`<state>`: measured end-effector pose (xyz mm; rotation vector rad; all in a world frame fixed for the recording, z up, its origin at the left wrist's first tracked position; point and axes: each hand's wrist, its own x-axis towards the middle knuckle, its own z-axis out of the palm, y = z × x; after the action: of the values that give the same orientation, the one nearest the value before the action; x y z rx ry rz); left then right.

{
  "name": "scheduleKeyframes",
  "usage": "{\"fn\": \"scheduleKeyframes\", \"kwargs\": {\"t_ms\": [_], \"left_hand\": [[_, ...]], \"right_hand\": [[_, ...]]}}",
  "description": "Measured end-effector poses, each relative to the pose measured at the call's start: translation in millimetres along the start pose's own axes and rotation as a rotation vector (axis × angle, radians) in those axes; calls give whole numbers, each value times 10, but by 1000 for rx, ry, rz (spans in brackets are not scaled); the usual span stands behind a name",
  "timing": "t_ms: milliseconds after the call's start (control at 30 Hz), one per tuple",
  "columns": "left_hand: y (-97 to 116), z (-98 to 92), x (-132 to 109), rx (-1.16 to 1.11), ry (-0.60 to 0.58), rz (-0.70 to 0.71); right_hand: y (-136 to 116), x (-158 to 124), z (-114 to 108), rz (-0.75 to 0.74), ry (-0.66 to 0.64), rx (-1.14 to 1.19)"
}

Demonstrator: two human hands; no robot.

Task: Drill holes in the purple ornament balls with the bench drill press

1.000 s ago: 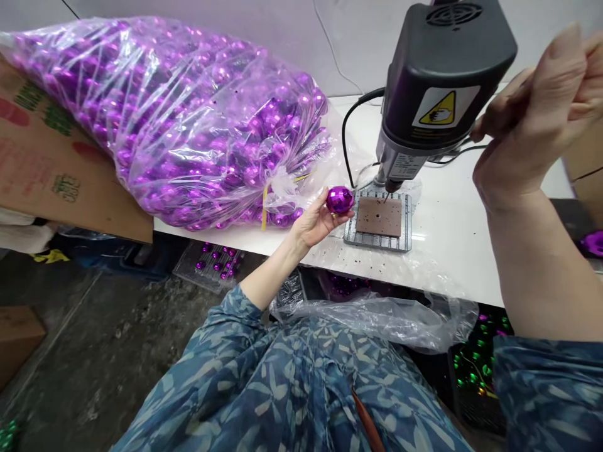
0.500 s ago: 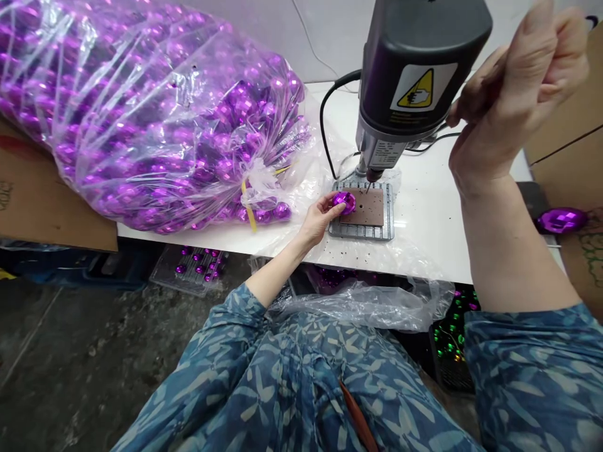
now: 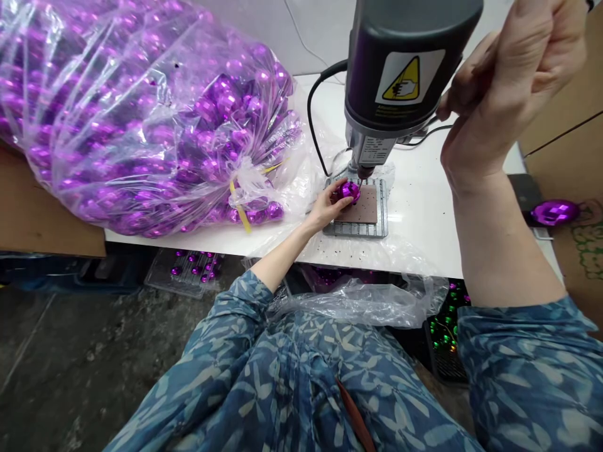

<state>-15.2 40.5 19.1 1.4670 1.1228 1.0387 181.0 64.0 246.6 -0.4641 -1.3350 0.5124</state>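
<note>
My left hand [image 3: 328, 206] is closed around a shiny purple faceted ball [image 3: 349, 192], held over the brown board [image 3: 360, 211] on the drill press base [image 3: 382, 227]. Just beside the ball's upper right is the thin bit [image 3: 361, 182] under the chuck; whether they touch I cannot tell. The black drill press [image 3: 405, 69] stands tall in front of me, with a yellow hand-warning label on its housing. On its right side, my raised right hand [image 3: 506, 88] is wrapped around the feed handle, of which only a dark bit shows between the fingers.
A large clear bag [image 3: 155, 119] of purple balls, tied with yellow, fills the table's left. Another purple ball [image 3: 556, 212] sits at the right near a cardboard box [image 3: 565, 125]. Below the table edge are a tray [image 3: 188, 273] of small purple balls and a black crate [image 3: 445, 351] with green ones.
My left hand has brought the purple ball rightward and up, from the board's left edge to beside the bit. My right hand stays on the handle. The whole view has shifted slightly.
</note>
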Motion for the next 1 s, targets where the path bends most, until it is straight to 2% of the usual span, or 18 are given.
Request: {"fn": "scheduleKeyframes", "kwargs": {"t_ms": [267, 467, 600, 800, 1000], "left_hand": [[-98, 45, 84, 183, -33, 95], [-22, 114, 2, 320, 4, 189], [22, 156, -31, 272, 32, 219], [25, 186, -81, 113, 16, 182], [6, 213, -63, 104, 36, 166]], "right_hand": [[0, -10, 5, -2, 0, 13], [48, 1, -6, -14, 5, 2], [74, 5, -2, -15, 19, 12], [51, 18, 19, 15, 66, -9], [56, -66, -19, -20, 22, -14]]}}
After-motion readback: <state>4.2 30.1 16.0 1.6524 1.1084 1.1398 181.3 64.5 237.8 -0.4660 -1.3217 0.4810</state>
